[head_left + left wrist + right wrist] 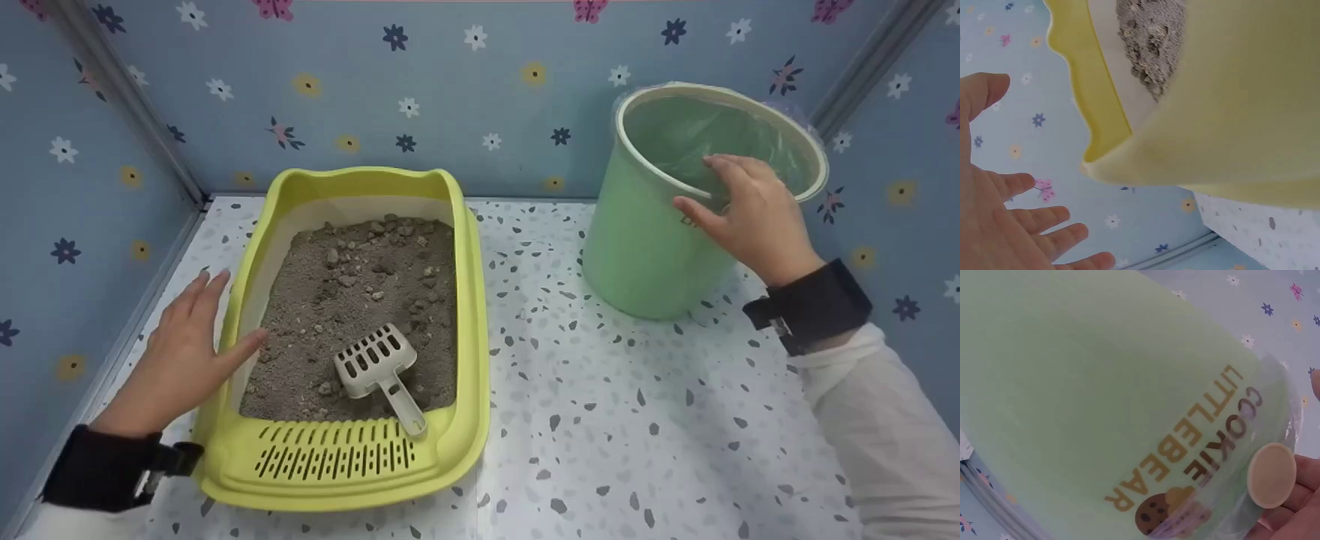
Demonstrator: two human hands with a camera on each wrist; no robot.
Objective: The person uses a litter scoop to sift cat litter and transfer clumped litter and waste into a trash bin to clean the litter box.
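A yellow litter box [474,300] filled with grey-brown, clumpy litter [300,337] stands at left. Lying across the litter, a pale grey slotted litter scoop [375,360] has its handle on the box's perforated front ledge. My left hand [176,349] is beside the box's left rim, fingers spread and holding nothing. At right is a green trash bin [652,240] with a cream rim, lined with a clear plastic bag [675,142]. My right hand [757,214] overlaps the bin's near rim, thumb apart from the fingers. Brown lettering and a cream round tab [1272,475] show on the bin.
Blue flower-patterned panels [510,97] stand behind and at both sides, joined by grey corner strips. The speckled white surface [555,405] stretches between box and bin and toward the front. The bin stands close to the back panel.
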